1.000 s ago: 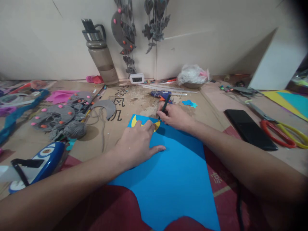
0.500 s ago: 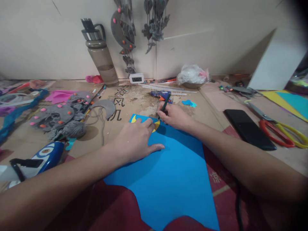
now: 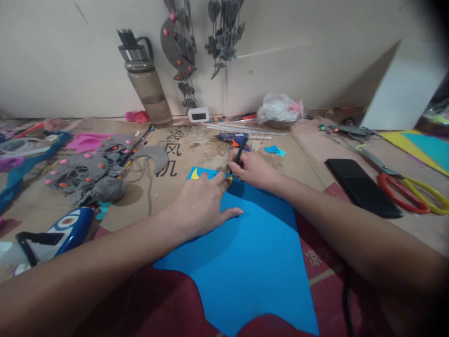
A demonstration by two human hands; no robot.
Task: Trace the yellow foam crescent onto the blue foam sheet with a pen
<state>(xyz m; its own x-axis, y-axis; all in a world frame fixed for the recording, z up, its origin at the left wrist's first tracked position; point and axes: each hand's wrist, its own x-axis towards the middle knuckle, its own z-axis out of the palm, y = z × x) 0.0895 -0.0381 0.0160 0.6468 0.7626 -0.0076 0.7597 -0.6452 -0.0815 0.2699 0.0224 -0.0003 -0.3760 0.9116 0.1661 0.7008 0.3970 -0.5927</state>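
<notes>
A large blue sheet (image 3: 259, 252) extends from the worktop toward me. Near its far edge lies a yellow crescent-like piece (image 3: 195, 174), mostly covered by my left hand (image 3: 203, 201). That hand lies flat with the fingers pointing away and the thumb stretched out over the blue sheet. My right hand (image 3: 253, 169) grips a dark pen (image 3: 241, 150) just right of the left fingertips. The pen's tip is down at the yellow piece's right end, by the sheet's far edge. Behind the pen rests a blue glue gun (image 3: 233, 137).
Scissors (image 3: 403, 192) and a black phone (image 3: 361, 187) lie at the right. Small blue cutouts (image 3: 274, 150) are beyond my right hand. At left sit grey felt decorations (image 3: 84, 171) and a blue-and-white object (image 3: 70, 229). A bottle (image 3: 149, 93) and small clock (image 3: 199, 115) stand by the wall.
My left hand has shifted slightly right, covering more of the yellow piece. The pen stays in my right hand at nearly the same spot.
</notes>
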